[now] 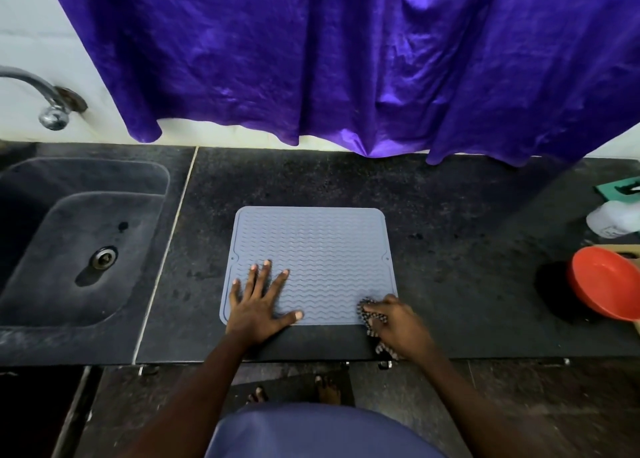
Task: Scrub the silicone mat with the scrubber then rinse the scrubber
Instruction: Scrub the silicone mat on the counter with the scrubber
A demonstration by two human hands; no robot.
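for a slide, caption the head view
Left hand presses the silicone mat; right hand holds the scrubber on its near corner.

A silicone mat (311, 263) lies on the table (450, 249), the sink (69, 249) to its left, a bowl (602, 281) far right.

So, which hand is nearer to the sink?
Left. The left hand presses flat on the near left of the mat, toward the sink. The right hand grips the scrubber at the mat's near right corner, farther from it.
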